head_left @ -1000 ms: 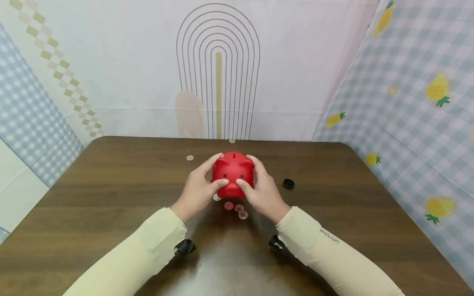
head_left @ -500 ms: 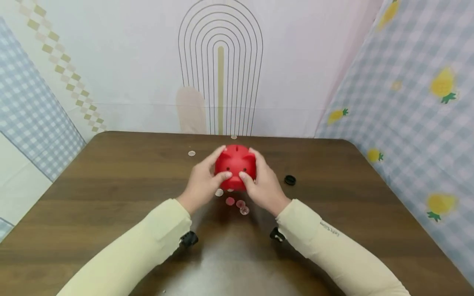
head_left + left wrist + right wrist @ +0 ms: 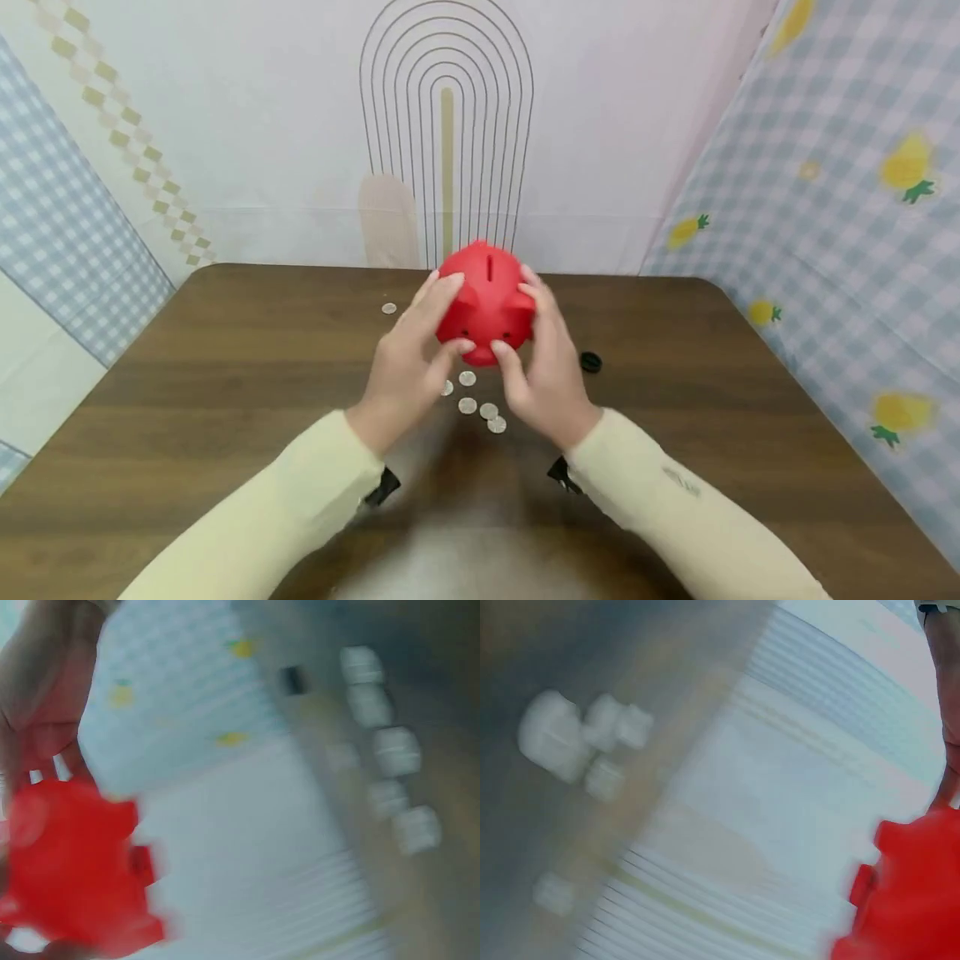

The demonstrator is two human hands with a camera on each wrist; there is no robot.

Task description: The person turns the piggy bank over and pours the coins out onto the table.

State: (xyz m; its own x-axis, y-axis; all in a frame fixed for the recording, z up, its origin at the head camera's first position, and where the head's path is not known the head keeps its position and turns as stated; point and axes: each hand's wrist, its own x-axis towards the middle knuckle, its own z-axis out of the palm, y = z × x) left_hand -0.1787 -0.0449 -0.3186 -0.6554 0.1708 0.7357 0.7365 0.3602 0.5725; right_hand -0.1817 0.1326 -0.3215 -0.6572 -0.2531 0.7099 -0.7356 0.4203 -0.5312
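A red piggy bank, with a coin slot on its top and two dark eyes, is held up over the table between both hands. My left hand grips its left side, thumb by the snout and fingers up along the ear. On the opposite side my right hand grips it the same way. Its top faces the head view, tipped toward it. Both wrist views show the piggy bank blurred. Several silvery coins lie on the table below and in front of it.
A small round black cap lies right of the right hand. One more coin sits toward the back left of the brown wooden table. Patterned cloths hang behind and at the sides.
Both hands have lifted the piggy bank up and away from the coins and tipped it so more of its slotted top shows. Coins formerly beneath it are now in plainer view.
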